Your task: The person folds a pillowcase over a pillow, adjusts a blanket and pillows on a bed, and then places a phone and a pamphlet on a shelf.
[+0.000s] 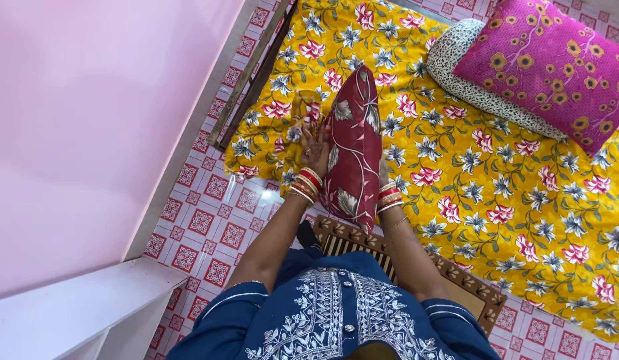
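pillow (353, 143) stands on edge between your two hands, red with pale leaf prints, at the near left part of the bed (496, 193). its long axis runs away from you, from the near bed edge toward the far side, with one narrow end pointing at you and hanging just over the edge, and the other end pointing up the bed. it leans a little to the left at the top.

your left hand (314, 148) lies flat against the pillow's left face, fingers spread and blurred, so the grip there is open and pressing, not pinching. your right hand (384, 179) is mostly hidden behind the pillow's right side; only the wrist with its bangles shows, touching the pillow, and you cannot tell how that grip is set.

the bed carries a yellow sheet with red and white flowers. at the far right lie two more pillows, well apart from the one you hold: a magenta pillow (549, 63) resting on top of a white spotted pillow (469, 83). a brown mat (456, 273) lies on the tiled floor (216, 227) just below the bed edge, by your body. a pink wall (89, 120) stands to your left.
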